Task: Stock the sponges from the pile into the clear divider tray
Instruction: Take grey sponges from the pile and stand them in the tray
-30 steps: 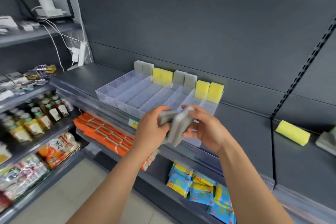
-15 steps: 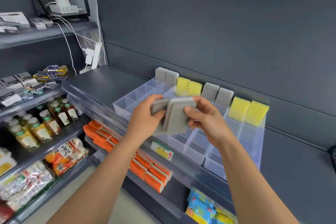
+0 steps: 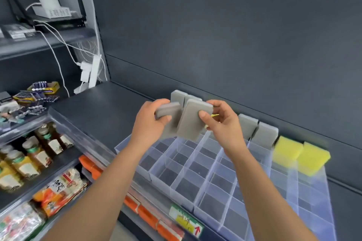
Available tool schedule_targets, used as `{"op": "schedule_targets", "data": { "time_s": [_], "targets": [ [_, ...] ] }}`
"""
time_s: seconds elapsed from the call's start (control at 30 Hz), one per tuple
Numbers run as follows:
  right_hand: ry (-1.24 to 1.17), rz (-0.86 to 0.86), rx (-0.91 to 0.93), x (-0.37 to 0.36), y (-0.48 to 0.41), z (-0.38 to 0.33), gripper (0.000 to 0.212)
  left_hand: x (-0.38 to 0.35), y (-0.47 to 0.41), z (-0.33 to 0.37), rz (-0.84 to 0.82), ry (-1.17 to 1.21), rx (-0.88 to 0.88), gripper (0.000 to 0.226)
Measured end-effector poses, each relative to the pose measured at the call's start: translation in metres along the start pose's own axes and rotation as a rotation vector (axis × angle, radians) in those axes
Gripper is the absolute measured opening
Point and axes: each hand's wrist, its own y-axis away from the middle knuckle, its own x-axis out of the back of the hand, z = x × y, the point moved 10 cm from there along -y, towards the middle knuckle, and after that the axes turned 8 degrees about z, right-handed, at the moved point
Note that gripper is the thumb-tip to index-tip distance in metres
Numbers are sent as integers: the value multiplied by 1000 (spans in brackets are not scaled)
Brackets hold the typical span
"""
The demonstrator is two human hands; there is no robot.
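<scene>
Bottles (image 3: 29,158), orange packs (image 3: 148,215), batteries (image 3: 42,88), power strip (image 3: 94,70).

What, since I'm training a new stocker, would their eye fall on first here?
At the centre, the left hand grips a grey sponge and the right hand a second grey sponge, above the clear tray. Bright yellow sponges stand in its back row at the right, beside upright grey ones.
</scene>
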Motion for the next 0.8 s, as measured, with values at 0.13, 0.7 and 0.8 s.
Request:
{"op": "schedule_targets", "data": {
  "time_s": [0.13, 0.7, 0.8],
  "targets": [
    [58, 87, 9, -11, -23, 7, 26, -2, -34, -16, -8, 5, -8, 38],
    [463, 388, -55, -51, -57, 62, 27, -37, -129, -61, -242, 111, -123, 37],
    [578, 362, -41, -60, -56, 68, 30, -44, -133, -64, -288, 133, -142, 36]
  ]
}}
